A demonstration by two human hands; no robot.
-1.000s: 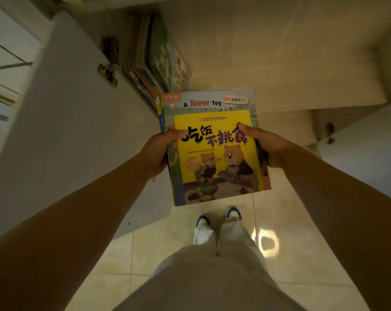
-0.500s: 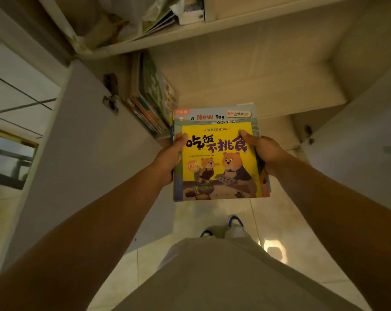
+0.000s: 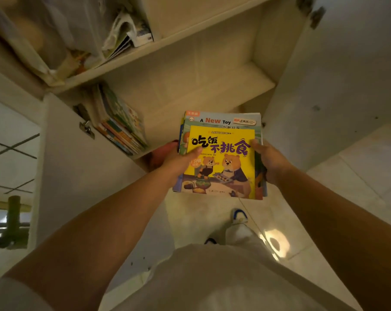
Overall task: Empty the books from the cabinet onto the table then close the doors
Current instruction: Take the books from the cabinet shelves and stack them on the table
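I see both hands holding a stack of books (image 3: 221, 158) in the centre of the frame, in front of the open cabinet (image 3: 190, 70). The left hand (image 3: 178, 163) grips the stack's left edge, thumb laid across the yellow cover; the right hand (image 3: 269, 161) grips the right edge, thumb on top, fingers curled underneath out of my sight. Both are clamped on the stack. The top book is yellow with two cartoon bears; under it a bigger one reads "A New Toy". I can't count how many books are in the stack.

More books (image 3: 120, 124) sit in the cabinet's lower compartment, left of centre, leaning against the left wall. The rest of that shelf, to the right of them, is bare board. The upper shelf, upper left of the frame, holds blurred papers and bags (image 3: 122, 34); I can't tell what exactly they are.

The left door (image 3: 77, 176) is swung open at the left of the frame, with a metal hinge (image 3: 86, 129) near its top. The right door (image 3: 347, 75) is open at the upper right. Below, at bottom centre, are pale trousers (image 3: 212, 277) and white-and-blue shoes (image 3: 239, 221) on a glossy tiled floor (image 3: 336, 198).
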